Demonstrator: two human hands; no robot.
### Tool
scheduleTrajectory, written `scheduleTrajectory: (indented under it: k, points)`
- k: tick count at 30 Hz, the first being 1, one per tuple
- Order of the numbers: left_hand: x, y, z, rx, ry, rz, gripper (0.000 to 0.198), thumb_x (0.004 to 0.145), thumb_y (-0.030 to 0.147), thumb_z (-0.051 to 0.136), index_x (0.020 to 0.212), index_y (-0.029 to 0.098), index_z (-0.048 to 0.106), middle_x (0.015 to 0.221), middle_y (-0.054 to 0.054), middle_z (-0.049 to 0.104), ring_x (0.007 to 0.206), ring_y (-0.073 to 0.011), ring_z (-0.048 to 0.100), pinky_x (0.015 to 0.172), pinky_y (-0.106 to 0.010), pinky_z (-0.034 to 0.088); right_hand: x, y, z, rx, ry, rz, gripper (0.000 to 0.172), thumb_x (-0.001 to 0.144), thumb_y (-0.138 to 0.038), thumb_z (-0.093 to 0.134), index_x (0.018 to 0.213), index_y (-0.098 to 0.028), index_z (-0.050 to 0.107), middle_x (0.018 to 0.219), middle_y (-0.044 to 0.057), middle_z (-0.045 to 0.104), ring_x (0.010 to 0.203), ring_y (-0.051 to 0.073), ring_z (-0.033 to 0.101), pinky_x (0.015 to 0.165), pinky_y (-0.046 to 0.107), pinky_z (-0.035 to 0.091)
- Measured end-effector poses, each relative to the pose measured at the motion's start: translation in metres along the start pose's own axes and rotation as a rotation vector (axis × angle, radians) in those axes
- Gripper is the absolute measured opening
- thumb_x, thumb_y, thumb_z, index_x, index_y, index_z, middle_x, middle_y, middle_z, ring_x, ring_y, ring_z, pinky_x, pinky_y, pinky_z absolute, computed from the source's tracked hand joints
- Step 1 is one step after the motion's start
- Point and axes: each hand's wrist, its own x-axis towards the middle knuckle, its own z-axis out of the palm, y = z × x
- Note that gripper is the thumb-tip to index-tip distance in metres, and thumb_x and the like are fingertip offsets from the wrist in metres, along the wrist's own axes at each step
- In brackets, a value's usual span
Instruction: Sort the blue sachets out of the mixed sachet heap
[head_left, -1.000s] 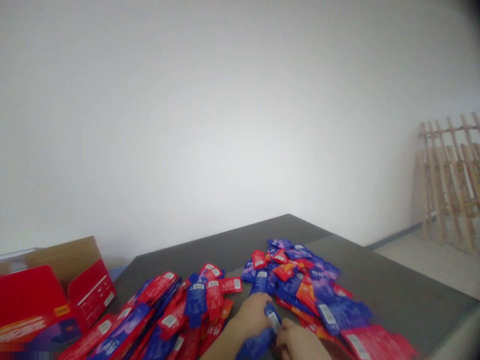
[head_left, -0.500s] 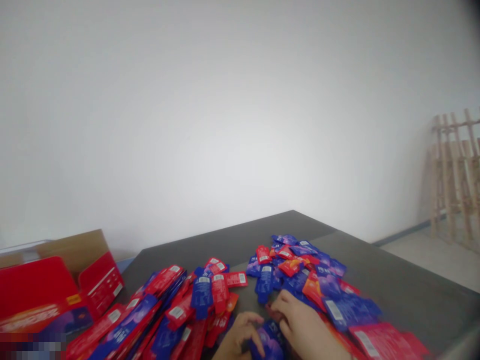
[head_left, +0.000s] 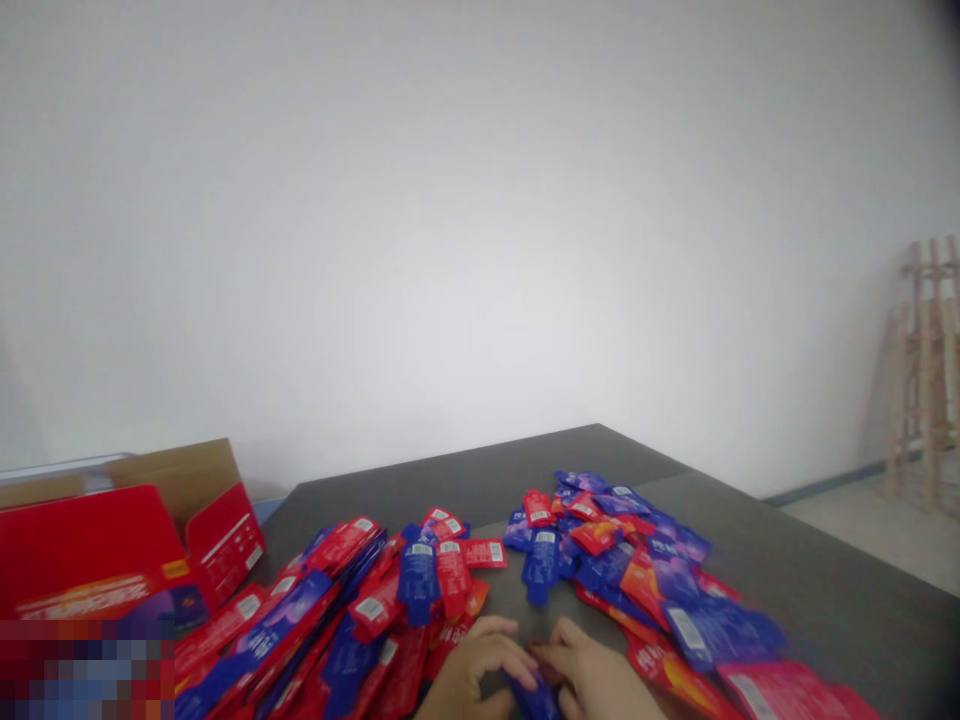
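Head view: left hand (head_left: 471, 672) and right hand (head_left: 594, 676), grips closed on the blue packet (head_left: 535, 697) between them.

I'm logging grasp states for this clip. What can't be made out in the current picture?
Head view:
- left hand, right hand: wrists cut off by the bottom edge.
- blue packet between them: mostly hidden by fingers, grip unclear.
- loose packets: print blurred, unreadable.
- red box front: behind a pixelated patch.
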Motion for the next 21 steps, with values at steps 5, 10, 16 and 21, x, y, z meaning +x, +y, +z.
scheduleTrajectory:
  k: [5,10,16,21]
  points:
    - [0.015,0.04,-0.011,-0.021,-0.038,-0.209,0.023,0.069,0.019,0.064,0.087,0.024,0.077,0.083,0.001,0.071,0.082,-0.0175,0.064,0.077,-0.027,0.044,-0.004,-0.003,-0.002,0.053,-0.05,0.006,0.026,0.075,-0.016,0.051,0.087,-0.026,0.073,0.091,0.001,0.064,0.078,0.016,0.064,0.065,0.023,0.041]
    - [0.03,0.04,-0.003,-0.091,-0.001,-0.302,0.022,0.069,0.021,0.059,0.085,0.019,0.074,0.077,0.002,0.069,0.076,-0.0169,0.062,0.07,-0.025,0.043,-0.01,-0.007,-0.021,0.213,0.096,0.009,0.042,0.076,-0.013,0.042,0.104,-0.026,0.072,0.097,0.003,0.065,0.091,0.017,0.064,0.08,0.023,0.044]
    - [0.05,0.017,0.011,-0.081,0.181,-0.353,0.014,0.073,0.026,0.056,0.084,0.02,0.06,0.078,0.002,0.062,0.071,-0.0156,0.059,0.063,-0.025,0.047,-0.01,0.005,-0.028,0.25,0.249,0.065,0.04,0.086,-0.021,0.04,0.115,-0.019,0.067,0.112,0.01,0.067,0.109,0.021,0.061,0.098,0.031,0.042]
    - [0.034,-0.005,0.014,-0.096,0.385,-0.534,0.042,0.08,0.031,0.051,0.12,0.023,0.042,0.102,-0.003,0.059,0.079,-0.0171,0.062,0.044,-0.019,0.045,-0.014,0.015,-0.012,0.106,0.271,-0.042,0.049,0.084,-0.011,0.04,0.127,-0.023,0.06,0.112,0.008,0.064,0.101,0.018,0.063,0.088,0.026,0.047]
